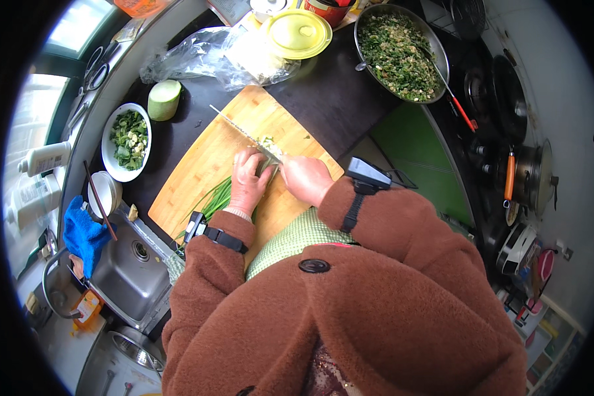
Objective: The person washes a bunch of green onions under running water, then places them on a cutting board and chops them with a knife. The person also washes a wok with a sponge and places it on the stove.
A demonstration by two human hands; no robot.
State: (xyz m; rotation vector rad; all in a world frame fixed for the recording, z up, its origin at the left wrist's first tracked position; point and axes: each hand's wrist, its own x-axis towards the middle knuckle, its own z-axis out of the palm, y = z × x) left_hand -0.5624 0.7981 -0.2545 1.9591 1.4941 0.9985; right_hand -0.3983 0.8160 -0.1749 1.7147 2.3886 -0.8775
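On the wooden cutting board, my left hand presses a bunch of green stalks, likely scallions or chives, with its fingers curled beside the blade. My right hand grips a kitchen knife, its blade slanting up and left across the board. Chopped pale pieces lie just beyond the blade. The knife's handle is hidden in my right hand. Part of the bunch lies under my left hand and cannot be seen.
An oval white bowl of chopped greens and a cut green radish or gourd stand left. A clear plastic bag lies behind the board. A large metal bowl of chopped filling is at the upper right; the sink is at the lower left.
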